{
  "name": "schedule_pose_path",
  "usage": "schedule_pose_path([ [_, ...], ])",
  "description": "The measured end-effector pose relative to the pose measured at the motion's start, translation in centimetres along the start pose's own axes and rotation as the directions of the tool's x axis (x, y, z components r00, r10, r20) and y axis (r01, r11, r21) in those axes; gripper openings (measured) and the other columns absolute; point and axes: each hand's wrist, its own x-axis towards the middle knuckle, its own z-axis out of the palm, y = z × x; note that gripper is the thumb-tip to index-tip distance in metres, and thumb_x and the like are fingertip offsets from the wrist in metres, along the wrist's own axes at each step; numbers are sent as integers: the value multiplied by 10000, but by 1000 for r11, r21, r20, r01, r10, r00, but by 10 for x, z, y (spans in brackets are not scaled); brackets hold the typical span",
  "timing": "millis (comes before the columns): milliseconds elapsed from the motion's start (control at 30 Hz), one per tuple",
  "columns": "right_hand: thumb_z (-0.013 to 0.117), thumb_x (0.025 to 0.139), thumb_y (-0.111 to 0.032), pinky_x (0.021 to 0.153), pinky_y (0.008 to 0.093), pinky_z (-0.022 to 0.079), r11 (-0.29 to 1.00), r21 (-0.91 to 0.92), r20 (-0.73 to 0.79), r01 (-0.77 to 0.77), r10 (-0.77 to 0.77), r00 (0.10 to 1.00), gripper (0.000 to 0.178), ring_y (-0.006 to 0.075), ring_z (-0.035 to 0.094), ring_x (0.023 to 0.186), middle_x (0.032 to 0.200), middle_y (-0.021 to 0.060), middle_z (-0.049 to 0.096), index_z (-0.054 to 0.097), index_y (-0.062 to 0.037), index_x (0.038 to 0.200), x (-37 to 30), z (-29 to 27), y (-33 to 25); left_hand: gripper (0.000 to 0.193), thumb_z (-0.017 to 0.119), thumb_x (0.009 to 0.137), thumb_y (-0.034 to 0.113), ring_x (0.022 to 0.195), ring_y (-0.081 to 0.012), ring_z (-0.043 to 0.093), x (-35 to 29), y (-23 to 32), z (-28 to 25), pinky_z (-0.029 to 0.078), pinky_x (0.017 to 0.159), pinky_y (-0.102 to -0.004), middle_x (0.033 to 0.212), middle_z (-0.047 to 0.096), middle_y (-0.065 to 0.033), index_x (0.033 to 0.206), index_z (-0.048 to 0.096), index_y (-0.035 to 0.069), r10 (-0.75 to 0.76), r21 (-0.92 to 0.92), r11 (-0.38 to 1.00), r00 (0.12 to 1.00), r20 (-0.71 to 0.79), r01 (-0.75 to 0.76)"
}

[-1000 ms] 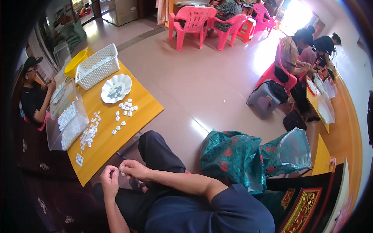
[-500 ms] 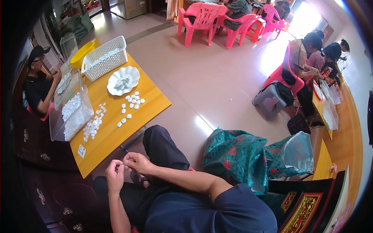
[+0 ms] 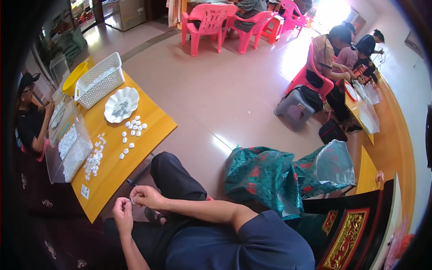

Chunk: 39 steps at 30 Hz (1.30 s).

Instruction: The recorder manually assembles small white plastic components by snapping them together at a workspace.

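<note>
Over my lap, just off the near corner of the yellow table (image 3: 150,135), both hands meet at the fingertips. Thumb and fingers of my left hand (image 3: 122,216) are pinched together. My right hand (image 3: 148,198) pinches against them from the right. Between the fingertips a small whitish piece shows, too small to name. Closest to the hands on the table is a small white card (image 3: 85,191). Beyond it lie a heap of small white plastic pieces (image 3: 93,161) and a looser group of white pieces (image 3: 133,125). A scalloped white plate (image 3: 128,96) holds small grey bits.
A clear bin (image 3: 56,164) of white pieces, a white perforated basket (image 3: 100,83) and a yellow basin (image 3: 75,77) stand on the table. A person in black sits across it. A green woven sack (image 3: 258,180) lies to my right. People work by pink chairs (image 3: 209,24).
The whole view has shifted, so the table and room sit further left in it. Both hands stay pinched together at the fingertips; a bit of the whitish piece now shows between them.
</note>
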Motion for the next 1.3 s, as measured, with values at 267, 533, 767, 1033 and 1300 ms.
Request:
schedule_pose_path([
  [267,619,922,-34,627,236,525,999,-23,-28,45,-46,999,76,88,637,720,802,29,668,632,-8,992,3,-5,0,60,580,923,30,687,-77,522,9,-3,1,427,625,-232,764,565,-9,868,569,11,-19,-20,1000,1000,19,19],
  [533,623,919,-45,630,236,527,996,-87,-60,30,-35,998,75,88,640,716,796,28,670,638,-7,983,2,-7,-4,56,583,918,25,682,-89,520,13,-8,4,430,628,-249,758,565,-10,864,574,11,-13,-18,1000,999,33,13],
  [767,648,894,-59,626,257,535,956,-286,-109,64,-99,989,74,101,656,680,760,34,688,663,-20,955,-2,-6,-9,58,586,916,20,682,-88,517,14,-11,3,429,621,-247,759,565,-10,861,572,9,-27,-7,1000,998,50,28],
  [1033,667,874,-71,625,271,535,917,-387,-125,95,-154,980,85,132,677,671,743,57,699,670,-19,941,-8,-4,-22,75,571,940,24,655,-62,498,12,-15,7,398,595,-211,748,541,13,864,569,23,-77,-133,988,996,37,82],
  [1300,669,871,-69,631,279,539,915,-397,-140,71,-137,981,86,142,685,675,745,65,704,674,-16,938,-9,-2,-24,69,572,943,29,654,-59,496,11,-13,7,402,597,-206,742,530,13,874,570,31,-87,-165,982,995,57,95],
])
